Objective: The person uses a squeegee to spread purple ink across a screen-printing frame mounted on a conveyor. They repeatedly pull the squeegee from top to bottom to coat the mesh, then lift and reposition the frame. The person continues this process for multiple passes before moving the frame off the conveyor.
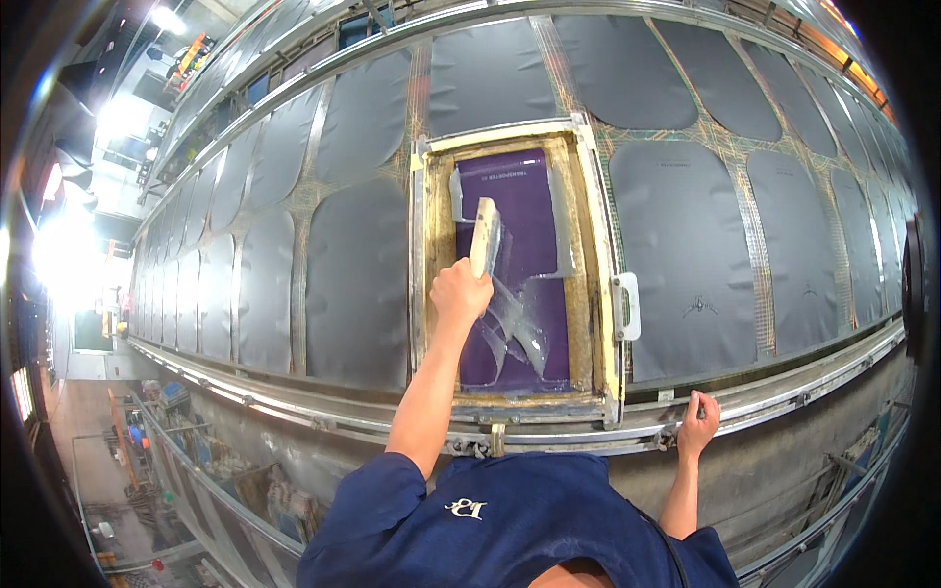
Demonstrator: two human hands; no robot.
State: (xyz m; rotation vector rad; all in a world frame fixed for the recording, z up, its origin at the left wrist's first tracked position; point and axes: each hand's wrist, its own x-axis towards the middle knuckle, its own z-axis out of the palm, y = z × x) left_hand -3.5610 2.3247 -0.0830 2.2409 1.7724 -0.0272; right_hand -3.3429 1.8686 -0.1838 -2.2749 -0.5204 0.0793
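Observation:
My left hand point(461, 291) is closed round a squeegee point(485, 235) with a pale wooden handle, tilted over a printing screen. The screen's frame point(600, 294) is pale and worn, with yellowish tape or residue along its inner edges. Inside lies a purple mesh point(529, 235), with clear, glossy paste point(520, 323) smeared across its middle and lower part. Down by the table's front rail, right of the screen, my right hand point(699, 421) is curled closed; whatever it may hold is hidden. A white handle point(626, 306) sticks out from the frame's right side.
Rows of dark grey rounded sheets point(681, 265) lie on the long table either side of the screen. A metal rail point(784, 387) runs along the front edge. Low at left, a walkway point(98, 461) passes beside another railing point(196, 470) and clutter.

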